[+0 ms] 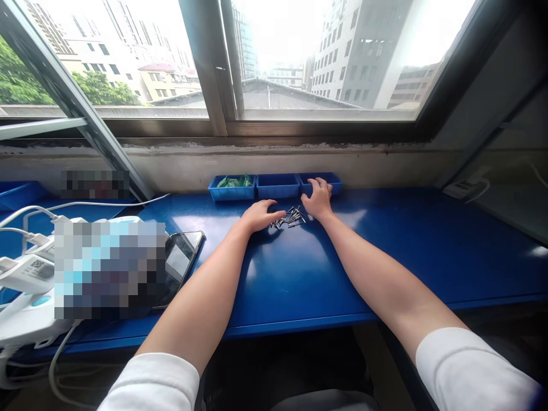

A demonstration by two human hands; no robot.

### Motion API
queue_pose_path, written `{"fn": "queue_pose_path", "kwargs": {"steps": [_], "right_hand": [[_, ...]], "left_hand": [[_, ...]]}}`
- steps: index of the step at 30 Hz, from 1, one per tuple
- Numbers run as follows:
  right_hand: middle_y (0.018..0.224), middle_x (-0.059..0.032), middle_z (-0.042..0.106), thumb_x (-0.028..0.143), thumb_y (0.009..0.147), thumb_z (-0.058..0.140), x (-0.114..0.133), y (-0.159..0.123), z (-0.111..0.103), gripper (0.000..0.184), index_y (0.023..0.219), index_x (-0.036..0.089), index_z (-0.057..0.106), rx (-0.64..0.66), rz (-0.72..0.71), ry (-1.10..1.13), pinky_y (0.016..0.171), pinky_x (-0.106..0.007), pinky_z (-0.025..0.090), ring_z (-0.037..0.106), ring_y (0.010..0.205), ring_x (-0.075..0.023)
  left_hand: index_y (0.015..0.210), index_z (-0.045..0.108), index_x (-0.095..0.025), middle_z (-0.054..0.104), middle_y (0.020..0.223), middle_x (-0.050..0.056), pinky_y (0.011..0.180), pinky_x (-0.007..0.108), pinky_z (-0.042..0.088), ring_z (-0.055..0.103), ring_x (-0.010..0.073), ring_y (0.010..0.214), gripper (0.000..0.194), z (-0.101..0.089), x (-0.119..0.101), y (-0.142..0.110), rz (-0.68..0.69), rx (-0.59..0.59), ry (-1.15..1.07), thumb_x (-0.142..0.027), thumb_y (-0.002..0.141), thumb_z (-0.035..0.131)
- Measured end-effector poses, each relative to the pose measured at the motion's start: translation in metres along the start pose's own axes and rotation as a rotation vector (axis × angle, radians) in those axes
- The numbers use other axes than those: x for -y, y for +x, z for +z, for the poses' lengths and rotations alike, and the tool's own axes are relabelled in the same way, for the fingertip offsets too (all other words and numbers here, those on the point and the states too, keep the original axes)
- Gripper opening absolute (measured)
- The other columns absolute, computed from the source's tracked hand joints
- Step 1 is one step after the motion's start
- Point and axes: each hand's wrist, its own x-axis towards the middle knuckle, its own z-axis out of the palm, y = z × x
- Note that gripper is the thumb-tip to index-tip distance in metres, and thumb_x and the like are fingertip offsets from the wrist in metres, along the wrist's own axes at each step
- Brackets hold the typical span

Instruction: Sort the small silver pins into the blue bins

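Observation:
A small heap of thin metal screws or nails (291, 217) lies on the blue table (299, 274) between my two hands. My left hand (260, 215) rests palm down just left of the heap, fingers stretched toward it and touching its edge. My right hand (317, 198) lies flat just right of the heap, fingers spread and reaching to the rim of the right blue tray (331, 181). Neither hand holds anything I can see.
Three small blue trays stand in a row against the wall: the left one (232, 188) holds green pieces, the middle one (278, 186) looks empty. A phone (182, 260), white power strips and cables (25, 274) crowd the left side. A window is behind.

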Motion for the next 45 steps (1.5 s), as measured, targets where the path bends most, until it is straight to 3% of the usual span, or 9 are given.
{"fn": "queue_pose_path", "kwargs": {"steps": [2,4,7,10,26,35,40,45], "right_hand": [[0.106,-0.0119,0.062,0.022,0.075,0.052,0.003,-0.002,-0.003,0.03,0.102,0.015,0.065,0.062,-0.107,0.076,0.091,-0.04,0.041,0.05,0.102,-0.0262],[0.086,-0.0072,0.065,0.023,0.074,0.055,0.007,-0.004,-0.004,0.019,0.086,0.017,0.068,0.209,-0.206,0.123,0.086,-0.034,0.043,0.054,0.089,-0.0217],[0.082,-0.0051,0.065,0.029,0.072,0.061,0.009,-0.007,-0.004,0.017,0.08,0.019,0.071,0.37,-0.263,0.11,0.08,-0.031,0.044,0.056,0.083,-0.0197],[0.085,-0.0058,0.065,0.035,0.073,0.062,0.01,-0.007,-0.001,0.02,0.08,0.02,0.073,0.414,-0.233,0.089,0.076,-0.029,0.044,0.057,0.082,-0.0188],[0.085,-0.0035,0.073,0.03,0.078,0.059,0.024,-0.009,0.003,0.017,0.081,0.021,0.074,0.471,-0.141,0.042,0.073,-0.024,0.045,0.065,0.081,-0.0175],[0.089,-0.0071,0.072,0.031,0.083,0.055,0.027,-0.011,0.006,0.018,0.082,0.021,0.07,0.521,-0.135,-0.026,0.066,-0.027,0.042,0.063,0.079,-0.0196],[0.086,-0.0073,0.07,0.031,0.084,0.054,0.024,-0.012,0.01,0.018,0.077,0.02,0.066,0.48,-0.141,0.033,0.064,-0.028,0.041,0.061,0.076,-0.0194],[0.08,-0.0049,0.067,0.028,0.086,0.048,0.024,-0.013,0.008,0.018,0.079,0.018,0.061,0.338,-0.141,0.2,0.067,-0.026,0.042,0.059,0.073,-0.0156]], "left_hand": [[0.122,0.059,-0.019,0.06,0.126,0.009,0.098,0.033,0.041,0.054,0.0256,0.115,0.055,0.0,0.002,0.001,-0.019,-0.049,-0.041,-0.054,0.081,0.047],[0.114,0.063,-0.019,0.063,0.12,0.007,0.097,0.032,0.041,0.056,0.0243,0.112,0.045,0.002,0.003,0.002,-0.013,-0.073,-0.049,-0.045,0.082,0.046],[0.106,0.067,-0.021,0.064,0.117,0.006,0.096,0.031,0.042,0.057,0.024,0.11,0.038,0.003,0.004,0.003,0.03,-0.077,-0.043,-0.042,0.083,0.045],[0.103,0.068,-0.021,0.064,0.116,0.006,0.096,0.031,0.042,0.057,0.0241,0.108,0.039,0.004,0.004,0.003,0.041,-0.072,-0.036,-0.045,0.083,0.044],[0.102,0.069,-0.022,0.06,0.117,0.006,0.098,0.032,0.041,0.057,0.0242,0.108,0.05,0.004,0.002,0.002,0.032,-0.038,-0.006,-0.059,0.082,0.042],[0.097,0.071,-0.025,0.061,0.115,0.004,0.098,0.03,0.041,0.057,0.0226,0.108,0.035,0.003,0.001,0.001,0.062,-0.033,-0.035,-0.042,0.082,0.044],[0.092,0.073,-0.027,0.062,0.118,0.002,0.101,0.03,0.04,0.056,0.023,0.111,0.032,0.001,-0.003,0.0,0.081,-0.024,-0.017,-0.037,0.082,0.045],[0.092,0.073,-0.026,0.063,0.117,0.001,0.101,0.029,0.04,0.057,0.0225,0.11,0.03,0.003,-0.001,0.001,0.102,-0.056,-0.016,-0.035,0.082,0.046]]}}
